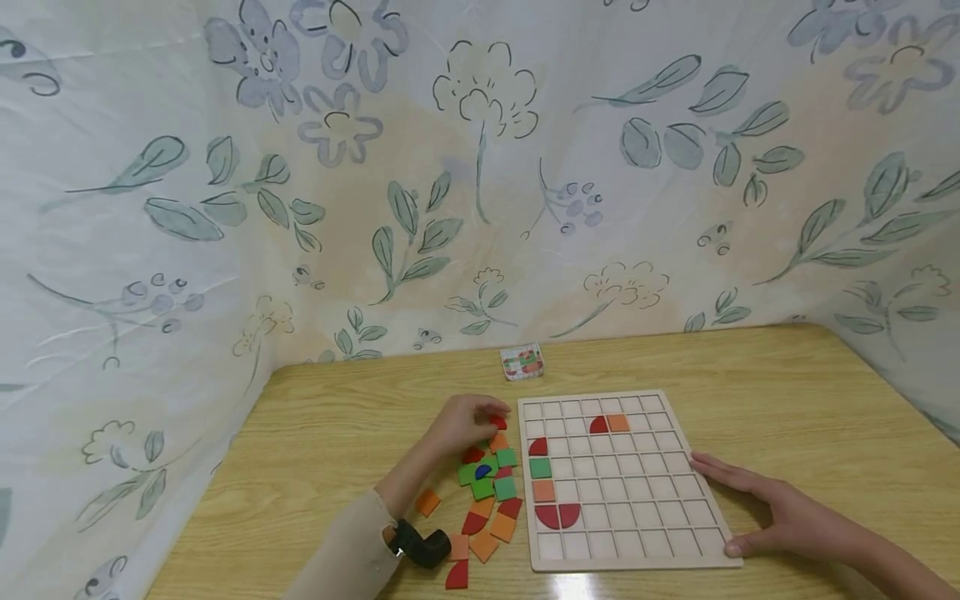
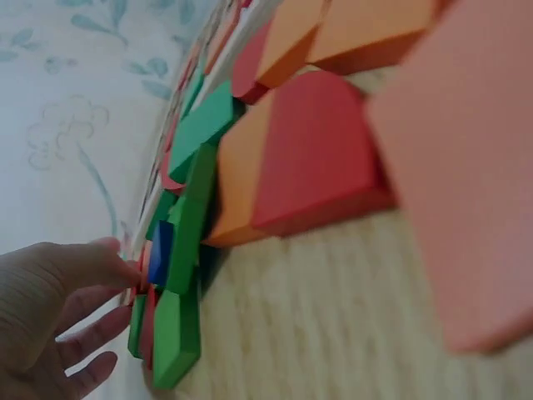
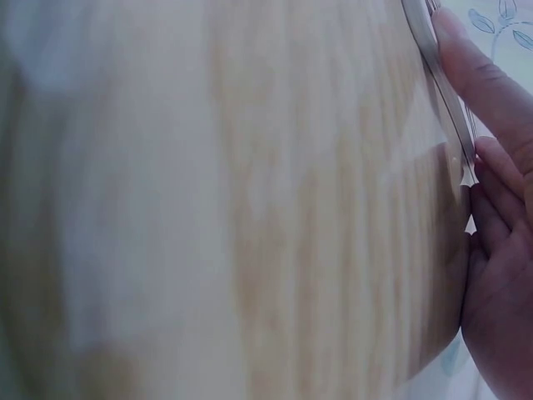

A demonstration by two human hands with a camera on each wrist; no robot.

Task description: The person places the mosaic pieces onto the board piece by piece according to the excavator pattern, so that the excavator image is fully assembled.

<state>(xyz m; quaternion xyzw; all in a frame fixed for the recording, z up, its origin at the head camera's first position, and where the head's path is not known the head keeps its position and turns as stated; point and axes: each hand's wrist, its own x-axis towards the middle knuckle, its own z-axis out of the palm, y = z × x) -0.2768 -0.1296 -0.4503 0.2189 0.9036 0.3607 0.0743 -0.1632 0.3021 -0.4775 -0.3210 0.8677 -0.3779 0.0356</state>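
Observation:
My left hand (image 1: 467,423) is over the upper end of a loose pile of coloured tiles, left of the board. Its thumb and fingertips pinch a red quarter-circle tile (image 1: 498,423); the left wrist view has the fingers (image 2: 87,265) at the pile's far end. My right hand (image 1: 783,515) rests with fairly straight fingers against the right edge of the pale wooden grid board (image 1: 637,492), thumb at its near right corner. On the board sit a green square (image 1: 540,468), an orange square (image 1: 618,422), a red quarter-circle (image 1: 538,447) and several other pieces.
Green tiles (image 1: 482,488) and orange tiles (image 1: 502,527) lie scattered between the left forearm and the board. A small patterned card (image 1: 522,362) lies behind the board. Floral cloth (image 1: 480,167) hangs along the back and sides of the wooden table (image 1: 315,442).

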